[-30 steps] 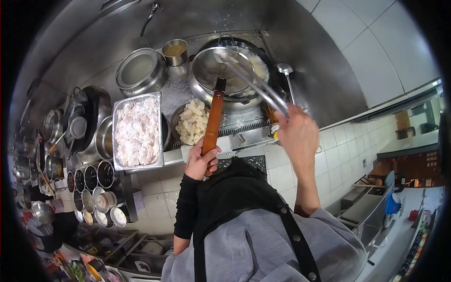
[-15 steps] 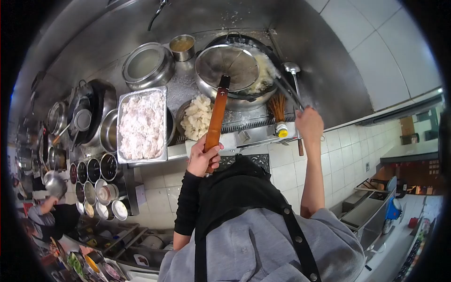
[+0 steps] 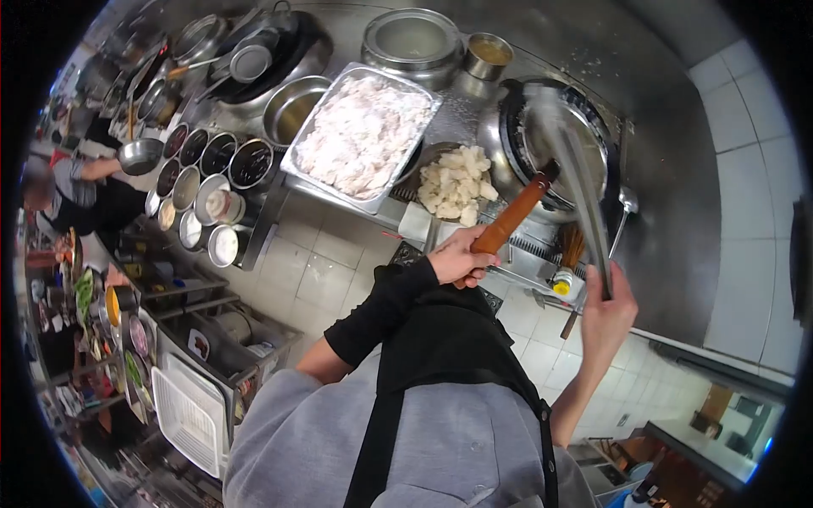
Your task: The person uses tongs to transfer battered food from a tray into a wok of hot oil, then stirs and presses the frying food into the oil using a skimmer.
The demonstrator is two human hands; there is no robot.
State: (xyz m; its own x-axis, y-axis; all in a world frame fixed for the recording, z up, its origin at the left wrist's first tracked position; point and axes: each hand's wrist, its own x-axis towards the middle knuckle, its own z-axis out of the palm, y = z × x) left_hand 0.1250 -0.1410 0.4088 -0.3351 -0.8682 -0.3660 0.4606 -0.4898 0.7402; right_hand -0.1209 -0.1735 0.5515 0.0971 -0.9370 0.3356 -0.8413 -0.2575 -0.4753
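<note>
My left hand [image 3: 462,256] is closed round the wooden handle [image 3: 513,218] of a round strainer [image 3: 542,140], which lies over the wok [image 3: 611,144]. Long metal tongs [image 3: 584,199] are gripped in my right hand [image 3: 610,306], their far ends blurred by motion above the strainer. Just left of the wok, a bowl holds pale fried pieces [image 3: 456,184]. A metal tray [image 3: 369,203] full of flour-coated pieces [image 3: 360,131] stands further left. What lies inside the strainer is too blurred to make out.
A lidded pot [image 3: 412,44] and a small metal pot [image 3: 488,57] stand behind the tray. Right of the wok is a ladle [image 3: 627,203]; a brush [image 3: 572,245] and a yellow-capped bottle [image 3: 562,283] are near the front edge. Another person [image 3: 93,190] holds a pan at the left.
The view has turned, so the counter appears shifted and tilted. The strainer now sits over the wok instead of at its left, and the tongs have swung from the wok's right side to above the strainer.
</note>
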